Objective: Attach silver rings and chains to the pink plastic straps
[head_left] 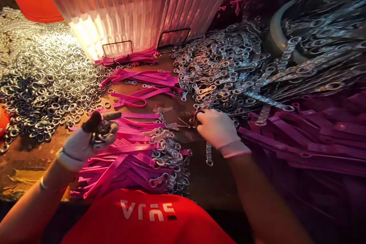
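My left hand (94, 135), in a white glove with dark fingertips, is curled around several metal rings (100, 134) above the left side of a pile of pink straps (122, 156). Silvery metal links (168, 156) are bunched at the right ends of these straps. My right hand (217, 129), also gloved, has its fingers pinched together over the table, near the heap of metal link strips (217, 72). What sits between its fingertips is hidden. Below that hand a short metal link strip (209, 155) shows, its upper part covered by the hand.
Loose metal rings (51, 80) form a big heap at the left. A ribbed translucent panel (122, 15) stands at the back, with more pink straps (143, 78) before it. Magenta straps (314, 133) lie at the right, below a curved rim (277, 26) among long metal strips.
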A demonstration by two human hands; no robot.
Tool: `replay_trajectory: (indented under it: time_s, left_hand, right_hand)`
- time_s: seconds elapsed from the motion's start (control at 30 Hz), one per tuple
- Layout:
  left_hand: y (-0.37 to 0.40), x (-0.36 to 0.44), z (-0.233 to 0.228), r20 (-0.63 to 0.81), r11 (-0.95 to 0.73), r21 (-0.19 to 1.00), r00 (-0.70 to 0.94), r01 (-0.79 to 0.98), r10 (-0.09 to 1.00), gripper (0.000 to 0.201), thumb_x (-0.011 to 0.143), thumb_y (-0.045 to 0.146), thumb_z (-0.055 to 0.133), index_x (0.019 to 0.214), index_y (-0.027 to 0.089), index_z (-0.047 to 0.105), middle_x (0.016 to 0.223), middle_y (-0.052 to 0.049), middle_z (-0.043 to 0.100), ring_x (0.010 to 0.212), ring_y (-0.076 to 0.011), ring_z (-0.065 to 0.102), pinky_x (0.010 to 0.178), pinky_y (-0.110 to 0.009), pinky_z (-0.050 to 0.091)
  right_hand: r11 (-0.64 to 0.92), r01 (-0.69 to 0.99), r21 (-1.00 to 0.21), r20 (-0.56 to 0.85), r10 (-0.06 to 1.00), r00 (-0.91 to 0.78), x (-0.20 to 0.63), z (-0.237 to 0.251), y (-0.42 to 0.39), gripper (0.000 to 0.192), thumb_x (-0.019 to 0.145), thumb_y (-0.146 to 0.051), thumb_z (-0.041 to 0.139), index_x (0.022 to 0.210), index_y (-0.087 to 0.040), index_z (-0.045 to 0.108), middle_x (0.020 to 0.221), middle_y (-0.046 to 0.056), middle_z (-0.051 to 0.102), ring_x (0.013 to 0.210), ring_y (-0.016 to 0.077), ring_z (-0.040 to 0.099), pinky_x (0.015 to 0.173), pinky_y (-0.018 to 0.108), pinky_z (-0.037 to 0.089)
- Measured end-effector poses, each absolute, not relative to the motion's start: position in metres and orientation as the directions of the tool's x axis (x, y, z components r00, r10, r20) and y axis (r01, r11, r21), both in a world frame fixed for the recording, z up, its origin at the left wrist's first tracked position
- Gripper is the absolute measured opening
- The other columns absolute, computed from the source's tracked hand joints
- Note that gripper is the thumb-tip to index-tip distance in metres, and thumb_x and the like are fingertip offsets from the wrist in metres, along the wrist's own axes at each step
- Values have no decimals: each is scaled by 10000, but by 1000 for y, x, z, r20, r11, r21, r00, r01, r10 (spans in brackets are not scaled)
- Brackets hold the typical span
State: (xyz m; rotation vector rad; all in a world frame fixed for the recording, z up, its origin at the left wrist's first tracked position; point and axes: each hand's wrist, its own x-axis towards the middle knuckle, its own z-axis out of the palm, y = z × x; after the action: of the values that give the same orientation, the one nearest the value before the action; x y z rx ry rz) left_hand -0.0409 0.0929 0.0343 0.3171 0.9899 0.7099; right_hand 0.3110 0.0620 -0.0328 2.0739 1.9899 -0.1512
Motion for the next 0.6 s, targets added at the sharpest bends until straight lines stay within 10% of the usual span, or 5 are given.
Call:
replay_trajectory:
  time_s: [0.2,0.43,0.6]
  left_hand:
    - [119,-15,12,-607,815,416,543,-403,579,425,964,377,399,1098,71,662,753,-144,676,479,-168,580,261,-162,287]
    - [129,-4,2,-568,792,379,556,-478,607,332,925,317,456,1064,90,654,717,-100,631,496,-137,547,283,-139,309]
    - [124,-10,-4,-533,777,382,568,-501,628,348,974,358,425,1001,104,661,742,-97,634,484,-123,532,285,-141,304]
  right_hand:
    - [-30,999,37,-197,980,37,334,-68,62,255,823,-102,463,886,-119,710,965,192,710,934,297,619,761,356,431]
    - [203,727,-656,38,971,-237,274,-37,97,347,873,-144,491,1173,-188,659,1118,76,734,1027,233,657,916,321,474]
    - [320,781,-536,-220,841,-495,207,-35,144,247,833,-86,547,1002,-150,715,994,89,760,876,187,663,729,232,412]
